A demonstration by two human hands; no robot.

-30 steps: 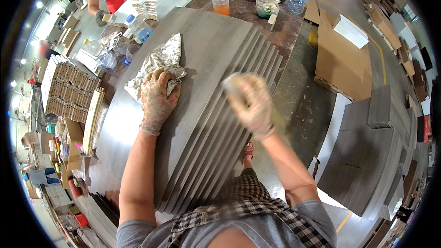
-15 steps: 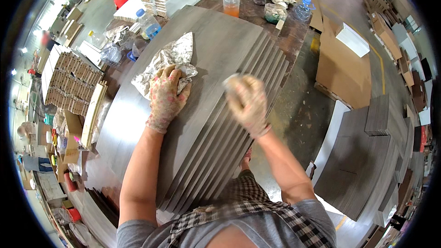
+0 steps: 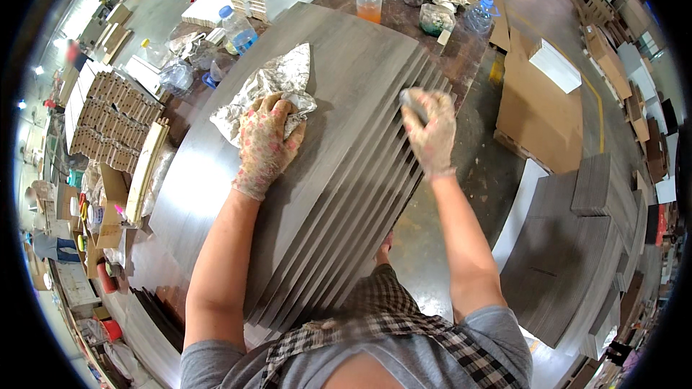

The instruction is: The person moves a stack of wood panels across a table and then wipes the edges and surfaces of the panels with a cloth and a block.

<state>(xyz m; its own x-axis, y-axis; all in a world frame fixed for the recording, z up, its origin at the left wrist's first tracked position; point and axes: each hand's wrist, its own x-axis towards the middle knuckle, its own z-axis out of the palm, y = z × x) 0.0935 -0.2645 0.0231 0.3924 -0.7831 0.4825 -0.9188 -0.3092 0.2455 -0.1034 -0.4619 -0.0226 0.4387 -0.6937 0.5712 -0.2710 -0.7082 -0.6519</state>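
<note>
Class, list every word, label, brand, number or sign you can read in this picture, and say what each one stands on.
No text can be read.
Crumpled cloth under the left hand: blotches, no readable letters.
Top grey board: no lettering visible.
Bottle of orange liquid: none legible.
Open cardboard box at the left: any markings too small to read.

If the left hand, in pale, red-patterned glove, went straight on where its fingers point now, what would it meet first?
First the crumpled, stained white cloth, already under the left hand and spread ahead of it; past that, probably bare flat grey panel.
</note>
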